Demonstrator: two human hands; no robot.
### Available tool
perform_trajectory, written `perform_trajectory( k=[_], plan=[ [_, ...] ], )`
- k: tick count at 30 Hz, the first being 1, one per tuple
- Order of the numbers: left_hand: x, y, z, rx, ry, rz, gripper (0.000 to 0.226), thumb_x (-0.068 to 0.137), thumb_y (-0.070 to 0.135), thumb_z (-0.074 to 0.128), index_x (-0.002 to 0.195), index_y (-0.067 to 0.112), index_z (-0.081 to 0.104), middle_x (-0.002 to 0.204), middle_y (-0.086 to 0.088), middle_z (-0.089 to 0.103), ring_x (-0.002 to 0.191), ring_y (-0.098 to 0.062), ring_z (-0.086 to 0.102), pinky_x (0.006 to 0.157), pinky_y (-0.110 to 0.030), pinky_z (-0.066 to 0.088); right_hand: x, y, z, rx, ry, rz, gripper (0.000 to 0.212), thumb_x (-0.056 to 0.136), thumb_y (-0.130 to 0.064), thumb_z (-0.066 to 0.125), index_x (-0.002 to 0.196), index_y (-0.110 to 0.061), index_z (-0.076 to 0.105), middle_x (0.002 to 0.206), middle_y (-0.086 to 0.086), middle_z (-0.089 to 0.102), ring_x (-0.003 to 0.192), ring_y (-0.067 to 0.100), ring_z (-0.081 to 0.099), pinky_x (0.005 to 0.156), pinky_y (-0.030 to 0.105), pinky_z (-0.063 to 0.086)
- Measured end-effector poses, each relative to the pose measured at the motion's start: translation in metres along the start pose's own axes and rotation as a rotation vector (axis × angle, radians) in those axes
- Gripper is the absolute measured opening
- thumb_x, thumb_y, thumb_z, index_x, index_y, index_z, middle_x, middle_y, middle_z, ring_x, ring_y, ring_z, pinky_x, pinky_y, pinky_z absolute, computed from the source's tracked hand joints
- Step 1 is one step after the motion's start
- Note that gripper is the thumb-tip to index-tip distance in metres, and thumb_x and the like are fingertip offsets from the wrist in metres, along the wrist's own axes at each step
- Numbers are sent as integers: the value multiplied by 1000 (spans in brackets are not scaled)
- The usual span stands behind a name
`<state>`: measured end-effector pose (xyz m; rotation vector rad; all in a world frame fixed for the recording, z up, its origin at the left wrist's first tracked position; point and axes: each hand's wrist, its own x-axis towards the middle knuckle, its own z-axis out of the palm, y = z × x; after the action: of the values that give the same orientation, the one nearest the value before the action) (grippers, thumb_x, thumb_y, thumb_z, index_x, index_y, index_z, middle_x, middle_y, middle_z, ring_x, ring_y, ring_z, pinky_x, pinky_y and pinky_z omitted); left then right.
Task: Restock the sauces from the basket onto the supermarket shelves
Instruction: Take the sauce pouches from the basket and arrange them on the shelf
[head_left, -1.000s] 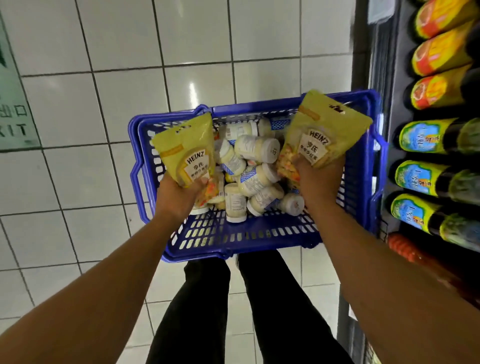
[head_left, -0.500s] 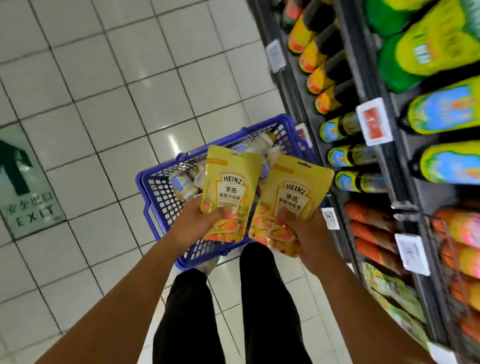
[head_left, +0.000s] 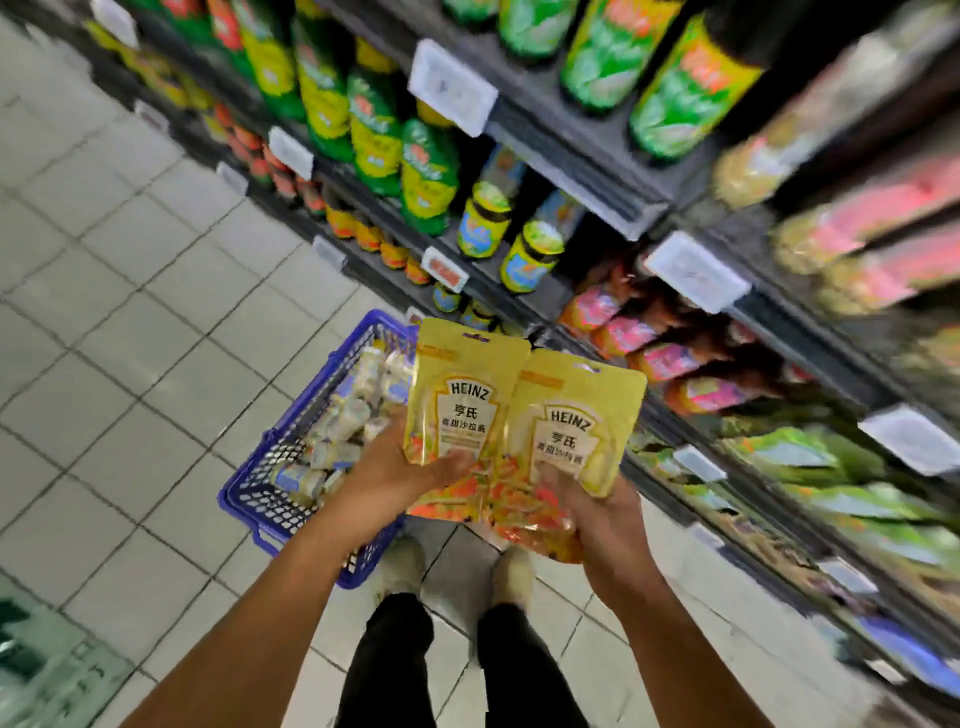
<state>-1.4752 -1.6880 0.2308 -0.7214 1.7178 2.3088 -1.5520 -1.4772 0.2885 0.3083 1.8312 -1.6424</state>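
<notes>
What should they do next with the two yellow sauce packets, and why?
Probably lift both toward the shelves: the left hand holds the left pouch, the right hand holds the right pouch, both clear of the basket, neither shelved yet.

Open tiled floor (head_left: 130, 338) lies left of the left hand (head_left: 389, 483), past the blue basket (head_left: 244, 501). Right of the right hand (head_left: 608, 519), packed shelves (head_left: 571, 135) and jutting price tags (head_left: 696, 270) block the way.

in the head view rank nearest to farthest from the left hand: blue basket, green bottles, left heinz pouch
1. left heinz pouch, gripped by the left hand
2. blue basket, below, to its left
3. green bottles, far up ahead
</notes>
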Motion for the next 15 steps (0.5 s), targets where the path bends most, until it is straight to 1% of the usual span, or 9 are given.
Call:
perform_trajectory(
  k=[1, 2, 3, 6, 8, 10, 11, 13, 15],
  plan=[
    [-6, 11, 14, 36, -18, 14, 47, 76, 35, 84, 118, 43, 63, 116, 6, 73, 107, -16, 70, 85, -32, 58, -15, -8, -10, 0, 34, -30, 43, 73, -32, 85, 113, -23, 72, 107, 11, 76, 93, 33, 74, 75, 48, 60],
    [-12, 20, 28, 62, -29, 24, 49, 76, 35, 84, 118, 43, 62, 115, 8, 73, 107, -14, 70, 85, -31, 58, -29, -16, -20, 6, 68, -63, 45, 71, -31, 87, 112, -23, 72, 107, 9, 76, 95, 30, 74, 79, 46, 60],
    [-19, 28, 42, 78, -42, 35, 49, 75, 34, 84, 118, 44, 62, 114, 10, 73, 107, -12, 69, 83, -29, 58, -42, -23, -31, 14, 98, -92, 45, 70, -30, 86, 111, -22, 72, 106, 7, 76, 95, 28, 74, 80, 43, 61],
    [-41, 49, 83, 119, -118, 93, 52, 72, 40, 84, 120, 39, 64, 115, 9, 73, 109, -13, 69, 84, -31, 59, -80, -41, -66, 31, 144, -162, 45, 69, -26, 78, 112, -17, 71, 101, 6, 77, 89, 25, 75, 67, 32, 61],
    [-55, 61, 110, 137, -176, 152, 51, 72, 41, 83, 119, 42, 64, 117, 8, 73, 110, -14, 69, 86, -31, 58, -106, -49, -91, 19, 156, -213, 45, 72, -25, 77, 114, -15, 70, 103, 7, 77, 90, 26, 75, 68, 30, 60],
    [-69, 71, 139, 153, -215, 194, 50, 74, 40, 83, 119, 47, 64, 118, 9, 72, 109, -11, 69, 82, -24, 57, -132, -51, -119, 1, 183, -259, 40, 77, -21, 77, 116, -14, 69, 104, 6, 77, 91, 26, 75, 73, 33, 61],
    [-76, 75, 154, 158, -235, 206, 51, 74, 39, 84, 120, 47, 63, 118, 9, 72, 109, -11, 69, 80, -22, 57, -145, -51, -134, -4, 208, -284, 35, 80, -16, 77, 114, -15, 69, 103, 6, 77, 90, 25, 75, 72, 34, 61],
    [-90, 82, 186, 170, -277, 233, 55, 72, 40, 85, 121, 44, 63, 119, 7, 72, 110, -12, 68, 79, -22, 57, -172, -48, -164, -3, 259, -335, 28, 84, -7, 74, 110, -17, 70, 100, 5, 78, 87, 23, 75, 68, 29, 60],
    [-105, 87, 223, 190, -301, 278, 55, 69, 41, 86, 119, 45, 64, 117, 7, 73, 108, -11, 69, 77, -22, 57, -201, -46, -196, 3, 304, -364, 26, 85, -8, 74, 107, -20, 71, 98, 1, 78, 87, 21, 76, 67, 26, 59]
  ],
)
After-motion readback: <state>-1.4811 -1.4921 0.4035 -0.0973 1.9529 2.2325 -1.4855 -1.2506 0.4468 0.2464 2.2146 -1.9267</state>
